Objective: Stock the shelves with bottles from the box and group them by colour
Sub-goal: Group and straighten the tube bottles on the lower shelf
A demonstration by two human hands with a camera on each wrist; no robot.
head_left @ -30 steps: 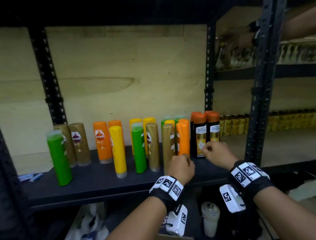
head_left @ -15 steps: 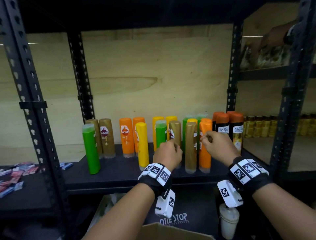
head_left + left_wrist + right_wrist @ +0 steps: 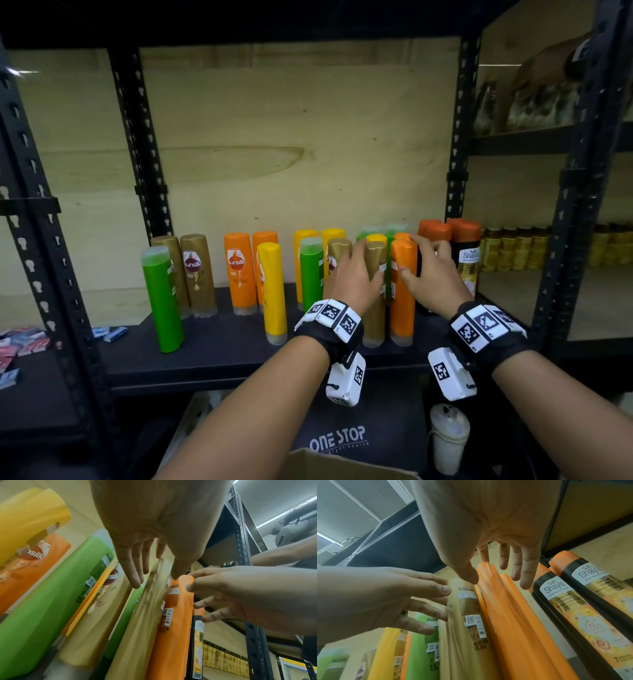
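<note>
— behind the rack? pale plywood backing (image 3: 274,137), one long darker grain mark across the middle.
— off to the far left?
— small red and blue packets (image 3: 20,342) scattered on a lower dark surface.
— down below?
— a dark panel printed "one stop" (image 3: 337,438), just beside it a white container (image 3: 448,435), upright.
— to the right?
— rows of small amber jars (image 3: 520,246) in the neighbouring bay; above them another person's arm (image 3: 548,65), blurred.

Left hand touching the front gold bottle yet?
Cannot tell. In the left wrist view the left hand has straight fingers flanking the front gold bottle, thumb tip at its edge, but neither contact nor gap shows plainly.
</note>
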